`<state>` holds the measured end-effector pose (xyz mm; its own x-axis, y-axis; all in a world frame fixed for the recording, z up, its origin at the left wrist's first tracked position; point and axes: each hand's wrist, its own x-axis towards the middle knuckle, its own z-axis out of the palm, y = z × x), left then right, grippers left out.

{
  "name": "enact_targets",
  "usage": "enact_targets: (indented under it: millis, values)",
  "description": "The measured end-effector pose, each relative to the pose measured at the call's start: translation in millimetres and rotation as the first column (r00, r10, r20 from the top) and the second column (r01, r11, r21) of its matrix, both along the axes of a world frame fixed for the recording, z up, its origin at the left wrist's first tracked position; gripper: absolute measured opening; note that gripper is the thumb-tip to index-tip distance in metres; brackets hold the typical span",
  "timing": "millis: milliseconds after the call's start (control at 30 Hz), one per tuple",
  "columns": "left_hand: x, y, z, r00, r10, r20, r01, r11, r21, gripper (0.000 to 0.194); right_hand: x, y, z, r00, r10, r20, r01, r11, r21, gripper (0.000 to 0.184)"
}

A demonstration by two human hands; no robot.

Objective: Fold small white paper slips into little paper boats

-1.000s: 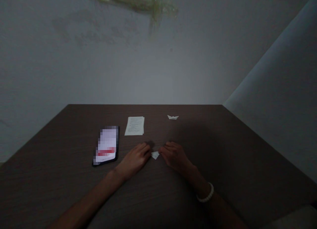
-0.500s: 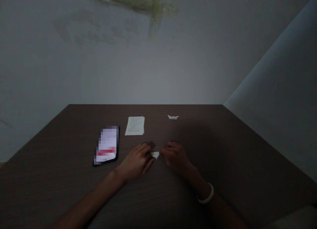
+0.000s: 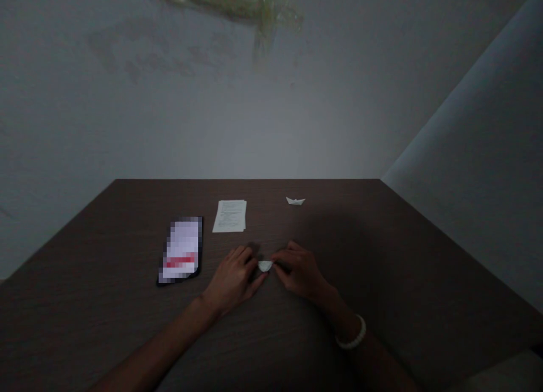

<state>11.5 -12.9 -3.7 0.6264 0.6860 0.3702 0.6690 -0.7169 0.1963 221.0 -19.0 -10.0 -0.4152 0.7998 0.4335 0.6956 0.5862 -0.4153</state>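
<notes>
A small folded piece of white paper (image 3: 265,265) is held between my two hands, low over the table's middle. My left hand (image 3: 234,274) grips its left side, with the thumb stretched along the near edge. On the other side my right hand (image 3: 299,270) pinches the paper's right end between thumb and fingers. A pale beaded bracelet (image 3: 353,335) circles my right wrist. Part of the folded paper is hidden behind my fingertips, and its exact folds are too small to make out.
Beyond my hands a small paper boat (image 3: 295,201) stands on the brown table (image 3: 148,205). Printed white sheets (image 3: 229,216) lie stacked left of it. A phone with a lit, blurred screen (image 3: 180,250) rests at the left. A stained wall (image 3: 254,120) rises behind the table.
The near part of the paper has folded up, so less of its white face shows. My left thumb has come forward under its near edge, and my right thumb has shifted nearer.
</notes>
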Motion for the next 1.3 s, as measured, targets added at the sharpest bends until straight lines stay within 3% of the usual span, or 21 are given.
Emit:
enact_targets:
  millis: [233,500,767,1000,1300]
  values:
    - [0,0,1.7,0.992,-0.109,0.059,0.112,0.992,-0.055,0.020,3,2,-3.9,0.999,0.014,0.039,-0.014,1.000,0.006,0.014]
    - [1,0,-3.0,0.984,-0.147,0.100,0.154,0.986,-0.070,0.023,-1,1,6.1,0.941,0.012,0.338,-0.054,0.992,0.114,0.015]
    - [4,-2,2.4,0.983,-0.152,0.105,0.160,0.984,-0.078,0.023,-2,-2,7.1,0.911,0.029,0.412,-0.077,0.992,0.101,0.018]
    - [6,-3,-1.3,0.987,-0.143,0.069,0.148,0.986,-0.074,0.026,-4,-6,5.6,0.916,-0.036,0.398,-0.006,0.995,0.103,0.018]
    - [7,-4,0.1,0.989,-0.141,0.042,0.144,0.986,-0.081,0.025,-12,-14,5.4,0.900,-0.195,0.390,0.174,0.981,0.090,0.016]
